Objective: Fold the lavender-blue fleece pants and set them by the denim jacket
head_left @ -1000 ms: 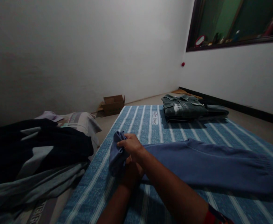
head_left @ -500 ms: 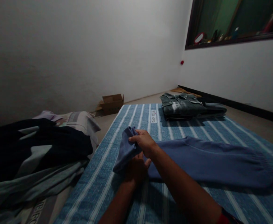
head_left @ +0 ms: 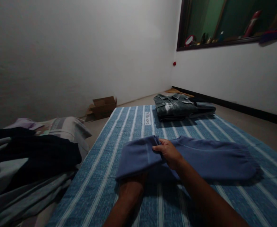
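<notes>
A blue sweater (head_left: 207, 156) lies across a blue striped mat (head_left: 133, 126), its cuff end stretched to the right. My right hand (head_left: 168, 153) pinches the sweater's folded left edge from above. My left hand is under that lifted flap, hidden by the cloth, and only my left forearm (head_left: 126, 198) shows below it. The flap hangs a little above the mat.
A folded denim jacket (head_left: 176, 105) rests at the mat's far end. A heap of dark and grey clothes (head_left: 27, 160) lies on the left. An open cardboard box (head_left: 103, 105) sits by the wall, and a dark-framed window ledge (head_left: 214, 42) holds small items.
Both hands have carried the sweater's bunched left end to the right and spread it flatter. My left hand has slipped under the cloth. The view has shifted right.
</notes>
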Motion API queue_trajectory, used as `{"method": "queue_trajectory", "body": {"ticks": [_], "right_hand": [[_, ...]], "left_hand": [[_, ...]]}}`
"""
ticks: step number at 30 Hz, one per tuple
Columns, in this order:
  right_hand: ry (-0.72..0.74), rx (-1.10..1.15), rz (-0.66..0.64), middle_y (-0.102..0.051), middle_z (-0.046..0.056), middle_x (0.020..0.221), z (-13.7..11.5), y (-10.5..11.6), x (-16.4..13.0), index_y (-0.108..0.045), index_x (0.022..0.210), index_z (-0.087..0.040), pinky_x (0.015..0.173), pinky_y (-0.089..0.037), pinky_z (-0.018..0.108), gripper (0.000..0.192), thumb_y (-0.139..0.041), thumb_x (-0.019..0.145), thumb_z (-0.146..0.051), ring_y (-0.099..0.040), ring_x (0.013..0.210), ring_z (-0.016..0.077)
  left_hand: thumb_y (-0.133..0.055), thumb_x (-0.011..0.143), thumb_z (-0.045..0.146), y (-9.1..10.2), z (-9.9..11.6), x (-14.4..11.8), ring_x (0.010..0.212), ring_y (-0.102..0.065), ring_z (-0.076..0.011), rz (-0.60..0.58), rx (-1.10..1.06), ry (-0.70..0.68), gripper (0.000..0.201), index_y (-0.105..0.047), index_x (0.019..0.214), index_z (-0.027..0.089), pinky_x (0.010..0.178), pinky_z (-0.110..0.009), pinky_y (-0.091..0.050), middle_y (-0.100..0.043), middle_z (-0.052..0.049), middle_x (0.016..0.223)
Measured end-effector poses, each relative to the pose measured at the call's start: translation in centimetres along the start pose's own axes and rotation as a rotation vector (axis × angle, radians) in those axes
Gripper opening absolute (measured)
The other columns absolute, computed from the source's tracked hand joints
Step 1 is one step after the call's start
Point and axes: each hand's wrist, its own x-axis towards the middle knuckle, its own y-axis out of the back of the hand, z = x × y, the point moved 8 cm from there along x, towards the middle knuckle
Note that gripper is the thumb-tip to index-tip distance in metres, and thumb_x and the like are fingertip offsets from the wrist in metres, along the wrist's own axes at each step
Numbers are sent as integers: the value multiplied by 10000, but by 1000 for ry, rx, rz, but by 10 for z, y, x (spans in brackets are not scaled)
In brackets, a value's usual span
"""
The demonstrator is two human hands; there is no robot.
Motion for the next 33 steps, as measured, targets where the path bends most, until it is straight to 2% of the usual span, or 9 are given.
{"method": "queue_trajectory", "body": {"ticks": [3, 9, 16, 21, 27, 30, 33], "right_hand": [[5, -9, 31, -632, -25, 603, 6, 19, -6, -634, 771, -171, 594, -434, 265, 248, -671, 529, -212, -568, 532, 138], [18, -43, 67, -655, -14, 646, 20, 35, -11, -647, 809, -167, 620, -437, 276, 263, -662, 549, -203, -605, 588, 165], [55, -98, 83, -670, -6, 710, 19, 45, -13, -637, 862, -168, 688, -474, 312, 291, -644, 577, -227, -628, 651, 185], [104, -228, 139, -668, -6, 750, 19, 59, -15, -623, 859, -178, 693, -478, 306, 254, -619, 607, -215, -620, 681, 184], [182, -376, 200, -657, 10, 846, 18, 69, -19, -602, 880, -187, 779, -476, 312, 238, -608, 642, -198, -613, 807, 193], [198, -418, 226, -654, 19, 870, 19, 73, -19, -598, 940, -187, 797, -474, 316, 296, -605, 643, -196, -615, 835, 198], [201, -446, 262, -655, 21, 873, 22, 77, -18, -592, 1013, -192, 781, -482, 318, 374, -604, 639, -199, -621, 837, 203]], "left_hand": [[-410, 904, 338, 2, 1, -3, 1262, -467, -320, -56, 32, 75, 472, -480, 1358, 232, 1018, -540, -368, -501, -125, 1377], [-380, 918, 371, 7, 7, -12, 1303, -418, -310, -74, 77, 6, 482, -477, 1365, 217, 1077, -517, -293, -480, -108, 1398], [-416, 898, 347, -2, 5, -23, 1222, -504, -322, -192, 174, -81, 398, -603, 1239, 261, 1033, -511, -349, -577, -94, 1304], [-483, 852, 499, 6, 4, -34, 1105, -579, -337, -163, 205, -67, 470, -669, 1089, 139, 970, -473, -432, -666, -164, 1101], [-524, 810, 470, 17, 4, -56, 1235, -492, -329, -136, 202, -148, 554, -571, 1255, 141, 1013, -461, -425, -552, -156, 1319], [-516, 808, 469, 14, -7, -64, 1242, -482, -346, -170, 206, -145, 589, -549, 1284, 125, 998, -483, -438, -509, -173, 1356], [-534, 800, 455, 15, -17, -67, 1226, -501, -338, -186, 162, -130, 564, -552, 1286, 169, 998, -482, -438, -525, -145, 1349]]}}
